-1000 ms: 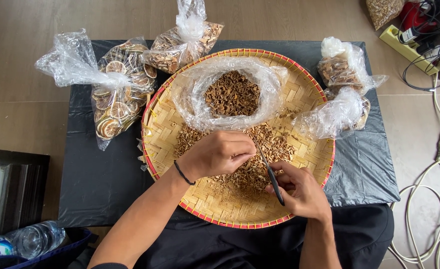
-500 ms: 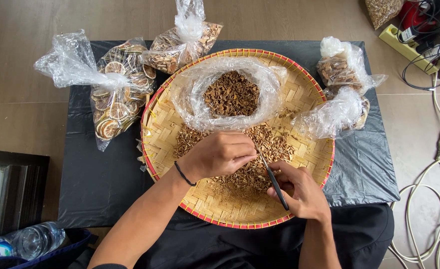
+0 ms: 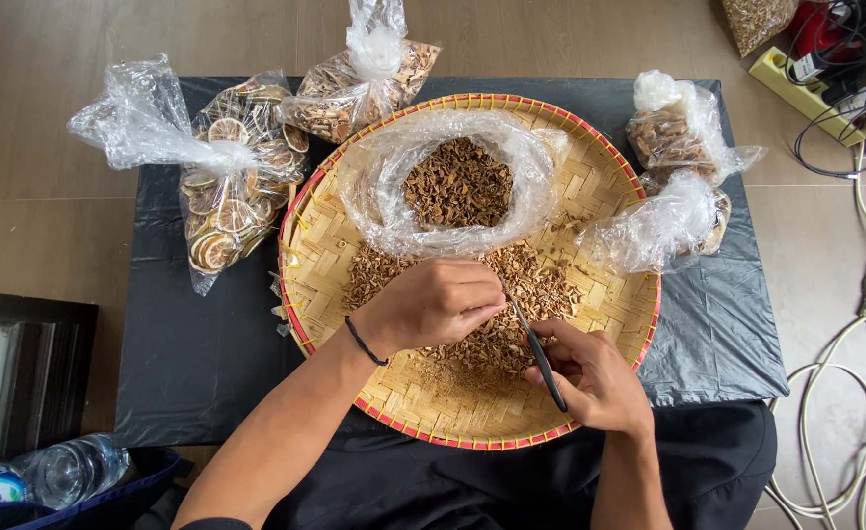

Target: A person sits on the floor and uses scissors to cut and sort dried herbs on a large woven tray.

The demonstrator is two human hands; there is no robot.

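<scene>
A black-covered table [image 3: 207,363] carries a woven tray [image 3: 609,294] and bags [image 3: 236,186].

Both forearms are bare to above the elbow, with no sleeves showing, the left hand [image 3: 433,304] carries a thin black band [image 3: 365,342] around its wrist, the right hand [image 3: 590,378] wears no ring or band, and black clothing [image 3: 452,486] covers the lap below.
</scene>
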